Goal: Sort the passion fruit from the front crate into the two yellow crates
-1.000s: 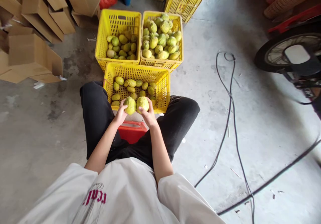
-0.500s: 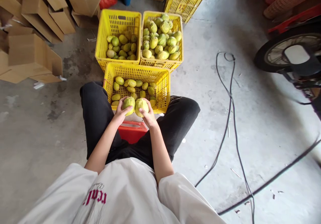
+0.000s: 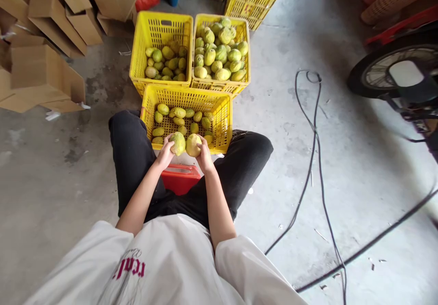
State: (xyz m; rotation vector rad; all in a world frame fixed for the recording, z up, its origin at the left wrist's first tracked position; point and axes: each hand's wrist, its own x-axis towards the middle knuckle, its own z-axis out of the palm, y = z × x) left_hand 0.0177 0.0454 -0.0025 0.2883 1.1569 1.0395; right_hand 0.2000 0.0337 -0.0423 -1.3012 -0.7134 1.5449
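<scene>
My left hand [image 3: 164,154] is wrapped round a yellow-green papaya [image 3: 178,143]. My right hand [image 3: 205,156] grips a second, yellower papaya [image 3: 192,145]. Both fruits are side by side, a narrow gap between them, over the near edge of a low yellow crate [image 3: 224,119] between my knees. Several papayas [image 3: 178,121] lie spread in one layer on its floor; the ones right behind my hands are partly hidden.
Beyond stand two yellow crates, the left one [image 3: 142,40] part filled with papayas, the right one [image 3: 248,45] heaped. Cardboard boxes [image 3: 41,70] lie left. A black cable [image 3: 316,141] crosses the floor, a motorbike wheel [image 3: 379,72] beyond it. A red stool [image 3: 180,182] is under me.
Both papayas have been turned in my fingers, showing other sides. They drew slightly nearer me and closer together, then moved back out a little. The crates and their fruit stay put.
</scene>
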